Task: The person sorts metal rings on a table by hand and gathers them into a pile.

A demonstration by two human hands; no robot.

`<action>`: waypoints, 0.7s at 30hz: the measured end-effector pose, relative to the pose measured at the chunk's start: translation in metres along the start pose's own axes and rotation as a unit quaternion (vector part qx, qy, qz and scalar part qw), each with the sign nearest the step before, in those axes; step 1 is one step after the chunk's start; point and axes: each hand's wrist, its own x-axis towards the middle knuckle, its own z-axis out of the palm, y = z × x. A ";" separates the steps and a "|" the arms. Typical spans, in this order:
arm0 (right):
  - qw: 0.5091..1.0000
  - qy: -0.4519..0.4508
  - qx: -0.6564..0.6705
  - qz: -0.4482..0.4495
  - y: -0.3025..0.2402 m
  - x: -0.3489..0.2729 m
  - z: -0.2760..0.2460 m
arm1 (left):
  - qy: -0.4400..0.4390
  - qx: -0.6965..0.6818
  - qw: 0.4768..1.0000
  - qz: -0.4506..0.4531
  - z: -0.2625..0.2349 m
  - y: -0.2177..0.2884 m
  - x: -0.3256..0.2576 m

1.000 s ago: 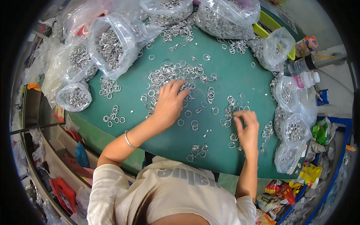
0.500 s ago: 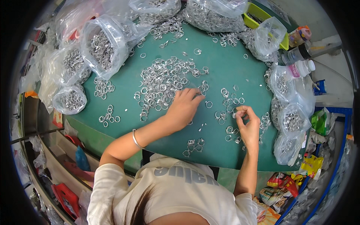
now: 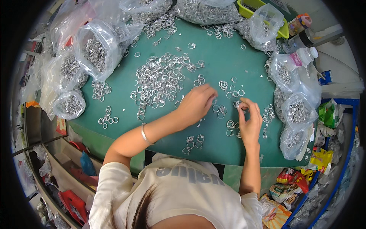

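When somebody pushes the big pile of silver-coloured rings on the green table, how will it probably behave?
The pile of rings will probably spread, not move as one block, since loose rings lie around its edge. Some may catch on neighbours, because many overlap. They seem more likely to slide than roll, as many lie flat on the green table.

A ring heap (image 3: 160,74) lies on the table (image 3: 225,57). Left of the heap sits an open plastic bag (image 3: 95,53); right of the heap, the left hand (image 3: 196,104), right hand (image 3: 251,121) and a bottle (image 3: 305,56).
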 end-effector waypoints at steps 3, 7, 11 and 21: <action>0.993 -0.095 0.037 -0.055 -0.023 -0.034 -0.004 | -0.079 0.014 0.996 -0.025 -0.013 0.010 -0.044; 0.973 -0.224 0.026 -0.060 -0.039 -0.073 0.009 | -0.124 0.031 0.992 0.004 -0.012 0.018 -0.092; 0.977 -0.192 0.095 0.011 -0.034 -0.075 -0.001 | -0.117 0.006 0.993 -0.029 -0.019 0.027 -0.114; 0.960 -0.264 0.000 -0.087 -0.041 -0.091 0.019 | -0.139 0.085 0.987 0.002 -0.027 0.037 -0.151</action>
